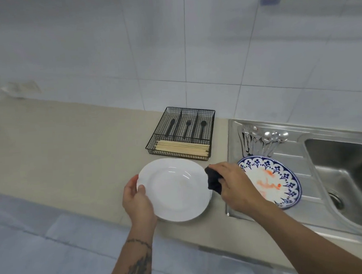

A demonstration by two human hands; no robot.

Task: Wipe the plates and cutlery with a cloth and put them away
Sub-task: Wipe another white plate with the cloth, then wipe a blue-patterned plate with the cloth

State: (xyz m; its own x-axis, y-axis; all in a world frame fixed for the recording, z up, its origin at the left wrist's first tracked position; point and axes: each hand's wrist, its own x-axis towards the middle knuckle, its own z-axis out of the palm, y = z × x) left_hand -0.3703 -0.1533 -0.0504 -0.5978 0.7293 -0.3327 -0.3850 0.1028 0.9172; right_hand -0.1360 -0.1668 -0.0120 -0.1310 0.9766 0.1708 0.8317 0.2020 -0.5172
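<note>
A white plate [174,189] is held over the counter's front edge; my left hand [137,200] grips its left rim with the thumb on top. My right hand [235,184] holds a dark cloth [214,180] bunched against the plate's right rim. Just right of that hand, a blue-patterned plate [271,179] with orange smears lies on the steel drainboard. Several metal spoons and forks [261,140] lie behind it. A black wire cutlery tray [182,132] stands behind the white plate.
The tray holds dark cutlery in its back compartments and wooden chopsticks [183,149] in front. A steel sink basin [348,179] lies at the far right. Beige countertop [70,147] stretches left; a white tiled wall stands behind.
</note>
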